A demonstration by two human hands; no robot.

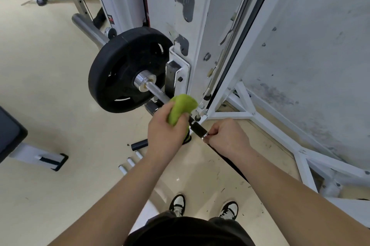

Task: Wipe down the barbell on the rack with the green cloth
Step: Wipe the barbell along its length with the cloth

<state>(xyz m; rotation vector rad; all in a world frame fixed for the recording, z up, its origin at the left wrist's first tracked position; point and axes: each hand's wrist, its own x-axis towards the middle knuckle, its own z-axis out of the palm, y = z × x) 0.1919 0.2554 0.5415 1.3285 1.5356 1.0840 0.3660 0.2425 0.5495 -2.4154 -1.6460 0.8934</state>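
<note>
Cream gym floor (pixel 50 85), chipped white rack (pixel 200 35) ahead. In the rack's hook, a chrome barbell (pixel 156 90), black plate (pixel 120 69) on its sleeve. On the shaft, bunched green cloth (pixel 182 105), gripped in the left hand (pixel 166 131). Just beside, right hand (pixel 226 137) curled round the bar's black band.

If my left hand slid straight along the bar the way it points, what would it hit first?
The left hand would probably meet the silver collar before the black plate; bare bar lies between.

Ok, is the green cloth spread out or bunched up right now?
Bunched up: the green cloth is a wad gripped by the left hand, pressed on the barbell shaft.
</note>
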